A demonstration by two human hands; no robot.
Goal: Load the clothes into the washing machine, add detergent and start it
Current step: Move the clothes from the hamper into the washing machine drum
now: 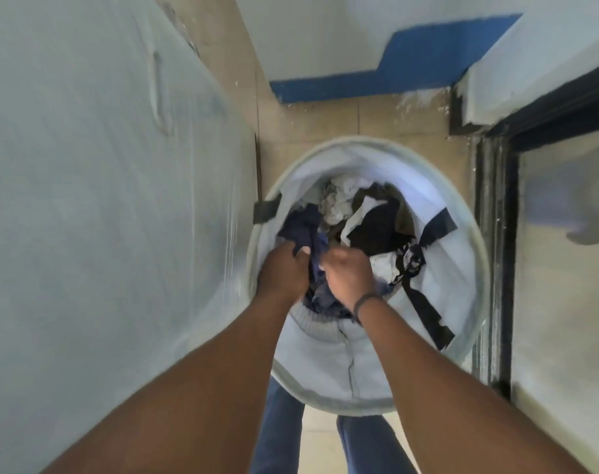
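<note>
Basket: I see a round white laundry hamper [438, 213] standing on the tiled floor [325, 121], its mouth facing up at me, with black straps [428, 234] hanging down its inner wall.
Contents: the hamper holds a heap of clothes [366, 220], white pieces toward the far side, black and olive ones in the middle, a dark blue garment [308, 234] at the left.
Left hand [284, 271]: inside the hamper, fingers curled round the dark blue garment.
Right hand [349, 275]: just beside the left, fingers bent down into the same blue cloth and gripping it; a dark band [366, 302] sits on the wrist.
Surroundings: a pale wall [103, 165] at my left, a dark-framed door [496, 234] at my right.
Below: blue trouser legs [277, 432] under the hamper's near rim.
</note>
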